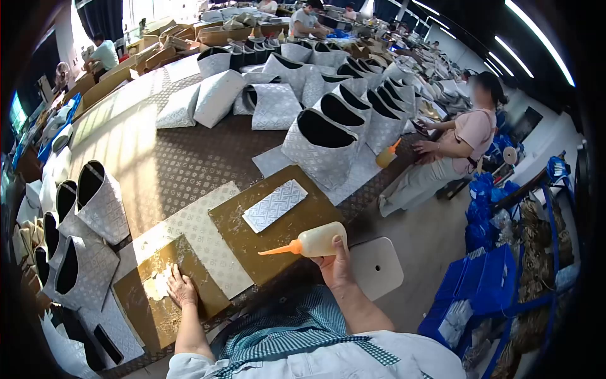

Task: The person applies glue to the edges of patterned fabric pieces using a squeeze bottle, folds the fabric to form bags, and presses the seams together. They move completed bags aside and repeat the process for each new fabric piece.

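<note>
My right hand [336, 265] is wrapped round a translucent squeeze bottle [322, 240] with an orange nozzle pointing left, held over the near edge of a brown board [240, 218]. On that board lies a white patterned rectangular piece [275, 205]. My left hand [181, 287] rests flat with fingers spread on a second brown board [170, 303], beside a pale, glue-like patch [158, 285]. Between the two boards runs a light patterned sheet [205, 240].
Silvery patterned shells with dark openings stand at left [101, 202] and beyond the boards [319, 145]. Another orange-tipped bottle [386, 155] stands near a person [470, 136] at right. A white stool [375, 268] and blue bins [470, 290] are at right.
</note>
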### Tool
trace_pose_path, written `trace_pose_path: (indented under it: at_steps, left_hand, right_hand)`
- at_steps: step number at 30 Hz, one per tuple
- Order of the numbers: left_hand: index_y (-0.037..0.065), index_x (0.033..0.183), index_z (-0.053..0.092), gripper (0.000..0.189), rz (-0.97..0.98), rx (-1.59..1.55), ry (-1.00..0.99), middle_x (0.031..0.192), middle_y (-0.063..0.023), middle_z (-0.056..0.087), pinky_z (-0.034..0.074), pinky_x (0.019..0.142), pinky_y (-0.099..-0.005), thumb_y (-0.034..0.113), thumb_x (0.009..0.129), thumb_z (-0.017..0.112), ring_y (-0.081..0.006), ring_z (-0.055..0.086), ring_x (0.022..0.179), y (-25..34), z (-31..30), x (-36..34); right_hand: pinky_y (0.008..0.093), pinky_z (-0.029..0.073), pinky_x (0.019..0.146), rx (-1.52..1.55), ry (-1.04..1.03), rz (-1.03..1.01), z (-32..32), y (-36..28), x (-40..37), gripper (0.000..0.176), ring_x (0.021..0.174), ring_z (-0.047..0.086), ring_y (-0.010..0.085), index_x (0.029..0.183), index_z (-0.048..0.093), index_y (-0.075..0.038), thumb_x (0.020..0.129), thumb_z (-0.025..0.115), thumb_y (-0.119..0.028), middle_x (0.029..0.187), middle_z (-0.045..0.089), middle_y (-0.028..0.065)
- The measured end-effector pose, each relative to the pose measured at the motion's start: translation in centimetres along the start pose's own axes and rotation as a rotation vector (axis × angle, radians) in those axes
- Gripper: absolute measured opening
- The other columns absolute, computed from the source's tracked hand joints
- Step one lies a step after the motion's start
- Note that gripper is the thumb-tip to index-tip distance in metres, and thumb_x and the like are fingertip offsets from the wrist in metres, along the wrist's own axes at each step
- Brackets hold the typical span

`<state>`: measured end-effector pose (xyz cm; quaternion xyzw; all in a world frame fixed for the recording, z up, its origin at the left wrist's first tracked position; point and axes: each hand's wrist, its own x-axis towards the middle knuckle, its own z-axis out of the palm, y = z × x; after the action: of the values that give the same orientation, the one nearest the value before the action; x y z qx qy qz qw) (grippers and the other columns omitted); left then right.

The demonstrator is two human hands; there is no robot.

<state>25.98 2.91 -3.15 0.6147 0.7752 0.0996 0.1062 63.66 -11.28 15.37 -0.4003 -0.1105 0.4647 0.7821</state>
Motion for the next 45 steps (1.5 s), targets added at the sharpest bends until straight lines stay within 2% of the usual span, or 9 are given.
trace_pose_path:
  at_steps: [5, 14, 21, 24, 33, 36, 41, 44, 45]
  left_hand:
    - [0.025, 0.144, 0.038, 0.055, -0.012, 0.073, -0.025, 0.137, -0.0097, 0.045, 0.037, 0.100, -0.0478, 0.025, 0.090, 0.048, -0.0294, 0.044, 0.124, 1.0, -1.3, -0.3]
    - [0.023, 0.144, 0.036, 0.053, 0.001, 0.152, -0.020, 0.148, -0.0047, 0.036, 0.035, 0.103, -0.0498, 0.024, 0.092, 0.044, -0.0293, 0.039, 0.130, 1.3, -1.0, -0.4]
    - [0.017, 0.145, 0.036, 0.058, 0.119, 0.048, 0.084, 0.148, -0.0123, 0.036, 0.026, 0.108, -0.0505, 0.022, 0.088, 0.049, -0.0350, 0.038, 0.130, -1.9, 1.9, 0.0]
    - [0.009, 0.137, 0.044, 0.058, 0.222, -0.144, 0.076, 0.142, -0.0173, 0.039, 0.027, 0.108, -0.0506, 0.016, 0.082, 0.060, -0.0372, 0.036, 0.129, -0.8, -0.2, 1.5]
    - [0.006, 0.136, 0.045, 0.062, 0.606, -0.513, 0.201, 0.135, -0.0160, 0.045, 0.035, 0.105, -0.0429, 0.009, 0.079, 0.068, -0.0339, 0.043, 0.123, 21.9, -2.4, 16.3]
    - [0.008, 0.138, 0.043, 0.066, 0.666, -0.495, 0.249, 0.138, -0.0161, 0.043, 0.034, 0.106, -0.0439, 0.016, 0.078, 0.070, -0.0345, 0.042, 0.125, 29.9, -1.1, 23.2]
    - [0.013, 0.142, 0.040, 0.076, 0.888, -0.191, 0.430, 0.142, -0.0153, 0.038, 0.030, 0.109, -0.0440, 0.023, 0.075, 0.074, -0.0345, 0.035, 0.131, 43.9, -2.2, 35.1]
    - [0.023, 0.146, 0.034, 0.089, 0.827, -0.037, 0.572, 0.150, -0.0163, 0.026, 0.029, 0.106, -0.0581, 0.041, 0.071, 0.077, -0.0409, 0.026, 0.137, 52.4, -2.7, 41.0]
    - [0.027, 0.147, 0.032, 0.092, 0.744, 0.023, 0.521, 0.152, -0.0157, 0.021, 0.029, 0.104, -0.0629, 0.046, 0.069, 0.078, -0.0419, 0.022, 0.139, 55.2, -3.2, 41.8]
  right_hand:
    - [0.0352, 0.059, 0.078, -0.072, 0.028, -0.005, -1.1, -0.8, -1.4, 0.054, 0.101, 0.064, 0.0223, 0.124, 0.047, -0.009, 0.085, 0.071, -0.037, 0.112, 0.059, 0.0082]
    - [0.0358, 0.059, 0.078, 0.092, 0.204, 0.046, -2.9, 0.7, 0.5, 0.054, 0.103, 0.063, 0.0225, 0.128, 0.045, -0.008, 0.090, 0.062, -0.043, 0.115, 0.059, 0.0089]
    - [0.0382, 0.060, 0.077, 0.073, 0.162, 0.111, -0.7, 2.5, 6.9, 0.051, 0.102, 0.066, 0.0248, 0.125, 0.051, -0.009, 0.096, 0.048, -0.051, 0.117, 0.064, 0.0105]
    - [0.0379, 0.060, 0.075, 0.080, 0.133, 0.168, 0.5, 3.8, 10.2, 0.052, 0.100, 0.066, 0.0231, 0.124, 0.052, -0.010, 0.095, 0.047, -0.053, 0.115, 0.065, 0.0087]
    - [0.0359, 0.059, 0.073, 0.076, 0.061, 0.336, 0.5, 6.3, 22.7, 0.052, 0.101, 0.065, 0.0220, 0.126, 0.051, -0.010, 0.095, 0.048, -0.052, 0.117, 0.063, 0.0084]
    - [0.0356, 0.059, 0.073, 0.060, 0.090, 0.456, 0.3, 6.9, 26.6, 0.051, 0.101, 0.065, 0.0206, 0.123, 0.052, -0.012, 0.095, 0.048, -0.053, 0.115, 0.064, 0.0067]
    - [0.0394, 0.056, 0.077, 0.075, 0.107, 0.649, -2.1, 8.5, 30.6, 0.051, 0.101, 0.064, 0.0212, 0.123, 0.053, -0.014, 0.092, 0.053, -0.054, 0.114, 0.064, 0.0047]
    - [0.0421, 0.057, 0.080, 0.046, 0.142, 0.683, -2.8, 8.8, 31.7, 0.057, 0.106, 0.062, 0.0259, 0.127, 0.050, -0.012, 0.092, 0.052, -0.056, 0.121, 0.061, 0.0079]
    - [0.0429, 0.056, 0.081, 0.038, 0.152, 0.682, -3.0, 9.0, 32.1, 0.058, 0.107, 0.062, 0.0267, 0.128, 0.050, -0.012, 0.091, 0.052, -0.057, 0.121, 0.060, 0.0080]
